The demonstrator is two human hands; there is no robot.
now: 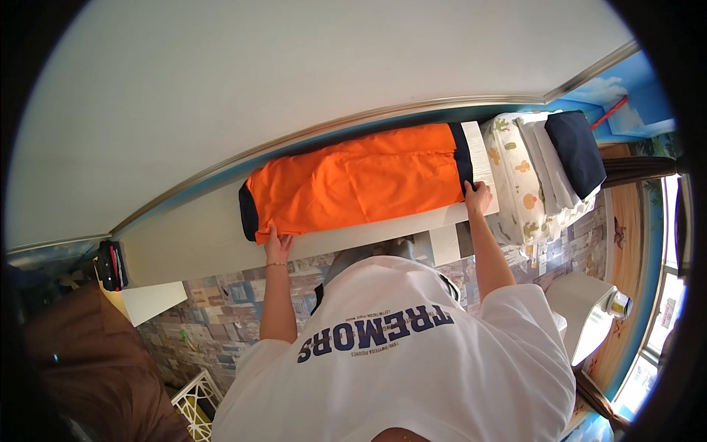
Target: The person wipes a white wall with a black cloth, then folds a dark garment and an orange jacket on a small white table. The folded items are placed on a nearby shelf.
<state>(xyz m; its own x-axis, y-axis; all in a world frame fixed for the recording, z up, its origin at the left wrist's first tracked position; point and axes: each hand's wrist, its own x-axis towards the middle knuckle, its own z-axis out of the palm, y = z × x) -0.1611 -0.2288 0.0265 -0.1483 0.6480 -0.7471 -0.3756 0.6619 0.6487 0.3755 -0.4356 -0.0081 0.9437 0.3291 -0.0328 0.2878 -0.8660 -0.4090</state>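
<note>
An orange cloth with dark navy ends lies lengthwise on the long white tabletop. It looks folded into a long strip, with soft creases; whether it is a garment I cannot tell. At its near left corner, my left hand grips the orange edge between thumb and fingers. My right hand holds the near right corner, its fingers closed at the navy band. Both forearms reach forward on either side of my white printed T-shirt.
Right of the cloth stands a cactus-print bundle with folded white cloth and a folded navy cloth against it. Small dark items stand at the tabletop's left end. A brown cover, a white openwork basket and a white stand are nearer me.
</note>
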